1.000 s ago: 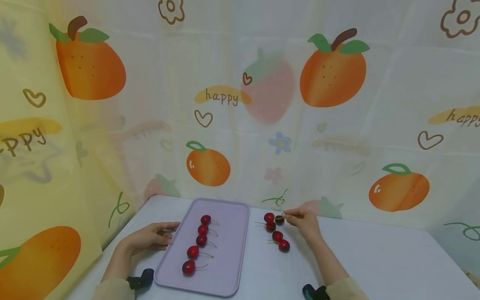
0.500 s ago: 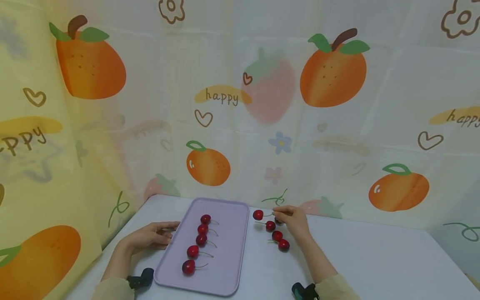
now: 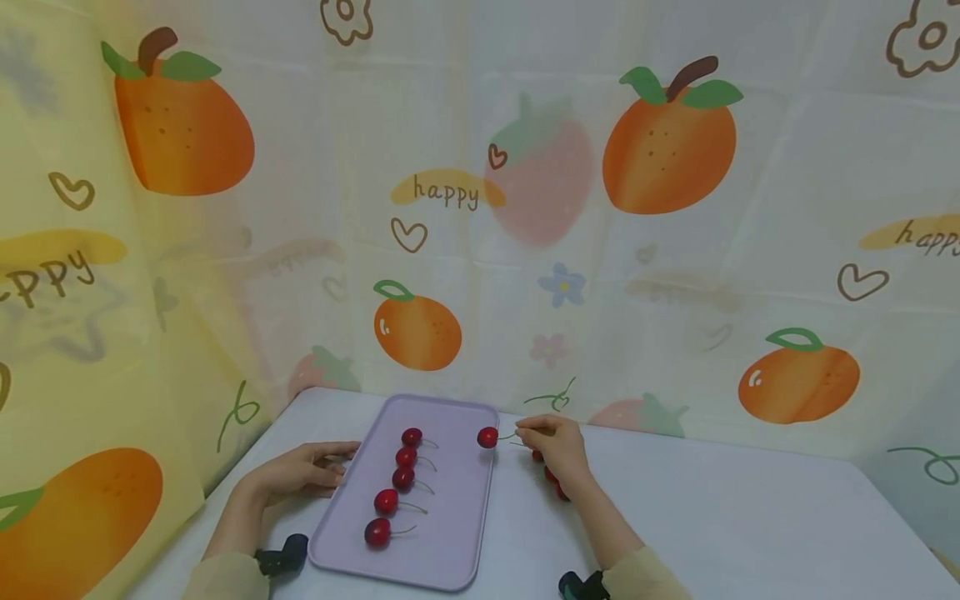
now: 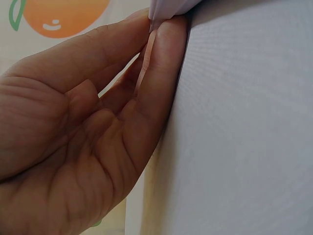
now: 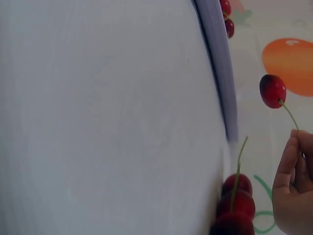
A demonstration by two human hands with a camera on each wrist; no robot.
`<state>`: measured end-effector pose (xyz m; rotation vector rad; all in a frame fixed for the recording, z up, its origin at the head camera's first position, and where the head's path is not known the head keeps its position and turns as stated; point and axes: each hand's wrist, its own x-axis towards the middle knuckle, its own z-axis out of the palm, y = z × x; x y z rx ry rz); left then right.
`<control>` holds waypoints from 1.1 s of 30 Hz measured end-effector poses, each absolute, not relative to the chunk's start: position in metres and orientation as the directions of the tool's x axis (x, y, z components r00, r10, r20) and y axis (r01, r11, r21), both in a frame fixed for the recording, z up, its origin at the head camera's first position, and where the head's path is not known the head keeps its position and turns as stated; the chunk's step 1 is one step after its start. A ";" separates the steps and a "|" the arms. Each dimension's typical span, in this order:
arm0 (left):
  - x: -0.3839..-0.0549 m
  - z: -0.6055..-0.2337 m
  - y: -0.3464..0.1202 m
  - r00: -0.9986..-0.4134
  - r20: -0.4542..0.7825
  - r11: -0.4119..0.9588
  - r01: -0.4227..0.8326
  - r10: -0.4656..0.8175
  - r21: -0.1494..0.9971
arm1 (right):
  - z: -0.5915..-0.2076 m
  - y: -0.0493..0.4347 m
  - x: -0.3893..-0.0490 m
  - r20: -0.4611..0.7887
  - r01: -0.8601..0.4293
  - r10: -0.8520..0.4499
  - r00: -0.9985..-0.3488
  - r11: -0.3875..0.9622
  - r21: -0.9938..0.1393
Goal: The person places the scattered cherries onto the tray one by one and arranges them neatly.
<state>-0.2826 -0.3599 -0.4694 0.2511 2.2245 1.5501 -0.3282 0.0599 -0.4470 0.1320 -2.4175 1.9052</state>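
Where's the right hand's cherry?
In the head view, the cherry appears near the far right corner of the purple tray, left of the right hand pinching its stem.

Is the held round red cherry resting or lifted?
Lifted: the right-wrist view shows the cherry clear of the lilac rectangular tray, the right hand pinching its green stem.

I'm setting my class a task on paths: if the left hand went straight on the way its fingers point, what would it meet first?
The purple tray: the left hand touches its left rim. If it cleared that, the row of cherries would probably come next.
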 end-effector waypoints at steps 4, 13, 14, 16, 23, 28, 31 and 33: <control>-0.282 -0.469 -0.360 -0.897 -0.241 0.361 -0.100 0.370 0.927 | -0.450 0.049 -0.327 0.103 -0.113 -0.057 -0.993 0.208 -0.972; -0.284 -0.471 -0.363 -0.894 -0.221 0.360 -0.073 0.390 0.930 | -0.455 0.029 -0.326 0.131 -0.148 -0.085 -0.988 0.224 -0.963; -0.284 -0.471 -0.363 -0.894 -0.220 0.360 -0.072 0.391 0.930 | -0.455 0.028 -0.326 0.118 -0.133 -0.080 -0.990 0.225 -0.965; -0.285 -0.472 -0.363 -0.894 -0.220 0.361 -0.071 0.390 0.930 | -0.456 0.025 -0.325 0.111 -0.126 -0.074 -0.991 0.233 -0.964; -0.285 -0.471 -0.362 -0.896 -0.223 0.366 -0.074 0.384 0.928 | -0.459 0.016 -0.326 0.116 -0.125 -0.056 -0.992 0.211 -0.969; -0.284 -0.470 -0.361 -0.898 -0.222 0.369 -0.073 0.381 0.927 | -0.459 0.010 -0.326 0.098 -0.104 -0.037 -0.995 0.211 -0.972; -0.283 -0.470 -0.361 -0.897 -0.219 0.365 -0.070 0.384 0.928 | -0.460 0.006 -0.326 0.093 -0.097 -0.030 -0.995 0.205 -0.974; -0.283 -0.470 -0.361 -0.896 -0.216 0.364 -0.067 0.387 0.929 | -0.462 0.005 -0.327 0.098 -0.101 -0.026 -0.995 0.206 -0.973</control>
